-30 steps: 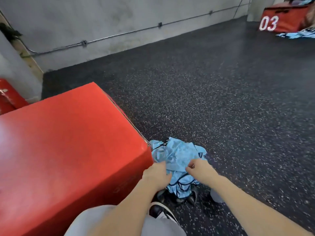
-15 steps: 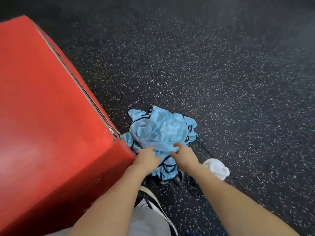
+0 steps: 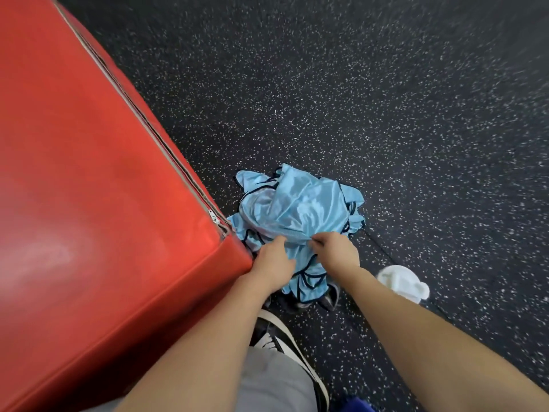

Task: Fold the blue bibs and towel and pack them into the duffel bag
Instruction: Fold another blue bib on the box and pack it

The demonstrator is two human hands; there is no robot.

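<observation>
Pinching the bib pile's (image 3: 300, 215) near edge: left hand (image 3: 274, 263) and right hand (image 3: 337, 251) fingers clamped side by side; pile bulk extends away from me across floor (image 3: 386, 114).

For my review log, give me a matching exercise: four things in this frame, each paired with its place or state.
Things:
1. bibs
2. box
3. white cloth
4. shoe

Places or states:
A. right of the right forearm
B. pinched by both hands
C. between the forearms
D. fills the left side

Pairs: 1-B, 2-D, 3-A, 4-C
</observation>
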